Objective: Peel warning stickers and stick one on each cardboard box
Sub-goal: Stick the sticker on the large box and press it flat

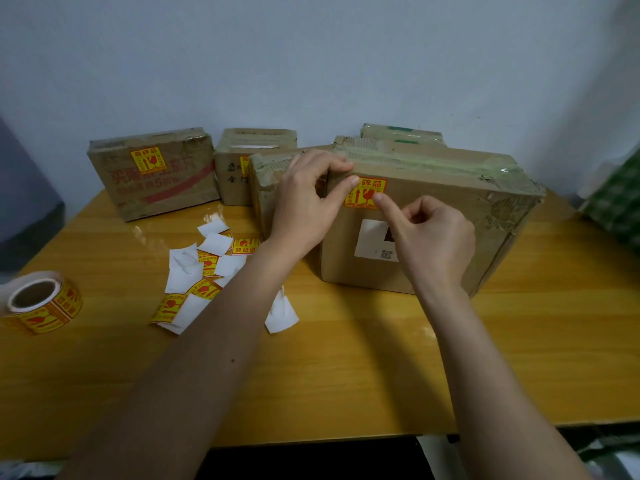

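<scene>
A large cardboard box [433, 237] stands upright in the middle of the table. A yellow and red warning sticker [367, 188] lies on its front face near the top left. My left hand [308, 199] grips the box's top left corner, its thumb touching the sticker's left edge. My right hand [433, 237] presses its index fingertip on the sticker's right lower part, the other fingers curled. Behind, a box at far left [156, 174] bears a sticker [149, 160]; another box [242, 168] shows part of one. A sticker roll [41, 303] lies at left.
Loose stickers and white backing papers [207, 268] are scattered left of my left forearm. One more backing piece [280, 313] lies near the box. More boxes [401, 133] stand behind the large one. A green patterned bag [620, 199] is at far right. The table's front edge [346, 434] is close.
</scene>
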